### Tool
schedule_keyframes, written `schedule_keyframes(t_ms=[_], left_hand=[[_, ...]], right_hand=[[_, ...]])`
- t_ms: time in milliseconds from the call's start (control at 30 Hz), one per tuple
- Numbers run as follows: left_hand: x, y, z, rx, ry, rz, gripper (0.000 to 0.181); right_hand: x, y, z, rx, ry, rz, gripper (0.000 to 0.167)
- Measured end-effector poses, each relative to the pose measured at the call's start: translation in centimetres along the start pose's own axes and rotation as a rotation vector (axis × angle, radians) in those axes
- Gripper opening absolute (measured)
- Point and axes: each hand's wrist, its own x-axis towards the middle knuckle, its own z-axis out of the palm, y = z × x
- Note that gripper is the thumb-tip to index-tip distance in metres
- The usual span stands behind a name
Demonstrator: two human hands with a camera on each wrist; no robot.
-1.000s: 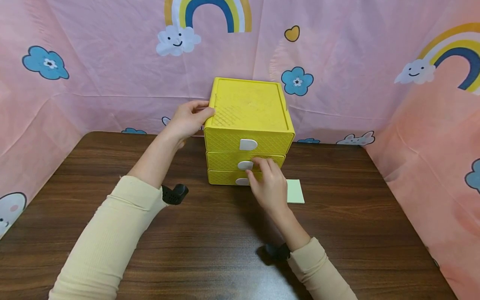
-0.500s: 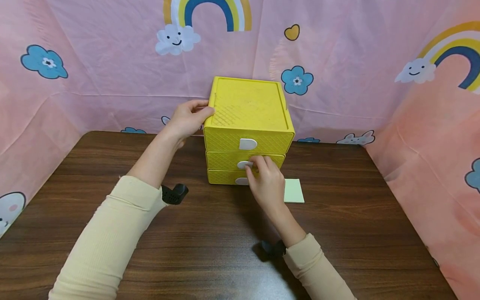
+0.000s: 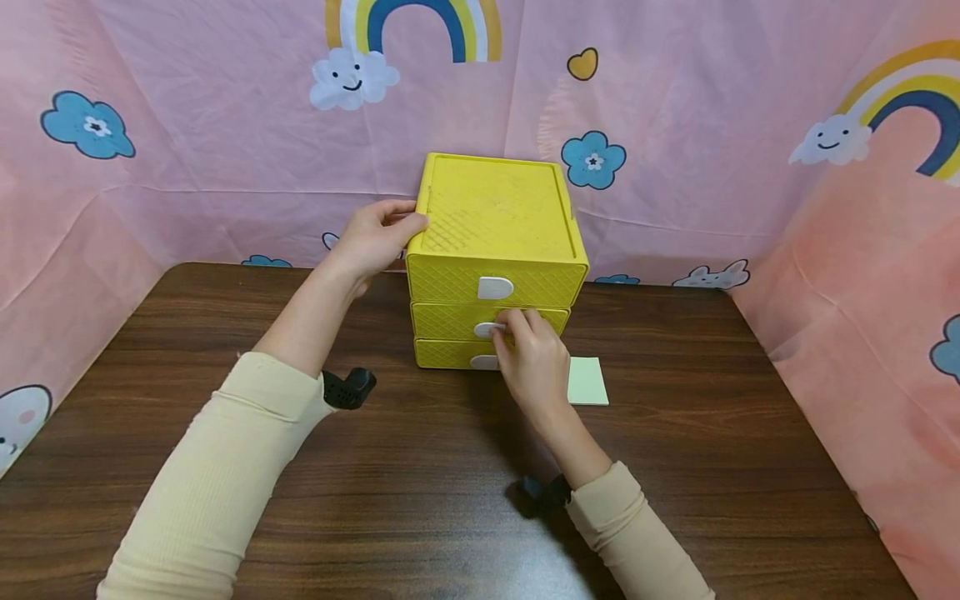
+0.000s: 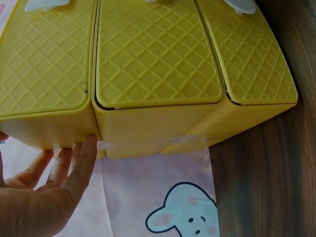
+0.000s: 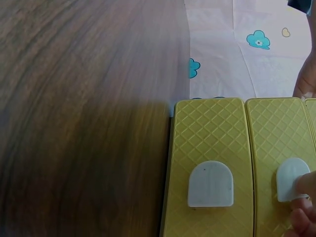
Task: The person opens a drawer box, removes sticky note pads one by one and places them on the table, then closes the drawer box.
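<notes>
A yellow drawer unit (image 3: 498,208) with three stacked drawers and embossed diamond fronts stands at the back of the table. My right hand (image 3: 536,362) pinches the white handle (image 3: 486,330) of the middle drawer between thumb and fingers. The drawer fronts look flush. In the right wrist view only the fingertips (image 5: 302,217) show, at the edge of the middle handle (image 5: 289,177). With straight fingers, my left hand (image 4: 49,197) touches the unit's left side, and in the head view its thumb rests on the top edge. Clear tape (image 4: 148,143) runs along that side.
A light green square paper pad (image 3: 587,382) lies on the brown wooden table (image 3: 375,483), right of the unit. A pink patterned cloth (image 3: 247,125) hangs behind and beside the table. White handles also sit on the top drawer (image 3: 442,279) and bottom drawer (image 3: 442,353).
My right hand has moved slightly left, and its thumb and fingers have drawn together on the middle handle. My left hand and the drawer unit have stayed in place.
</notes>
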Motion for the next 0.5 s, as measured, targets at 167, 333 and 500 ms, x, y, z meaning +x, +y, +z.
schedule_keyframes(t_ms=[167,333,500], left_hand=[[-0.10,0.03,0.03,0.001,0.002,-0.001,0.050],[-0.20,0.06,0.00,0.007,-0.001,-0.003,0.050],[-0.24,0.06,-0.11,0.015,-0.006,-0.002,0.051]], right_hand=[[0.01,0.14,0.02,0.002,-0.001,-0.014,0.006],[-0.04,0.27,-0.05,0.006,-0.008,-0.028,0.005],[-0.05,0.24,-0.31,0.006,-0.025,-0.050,0.006]])
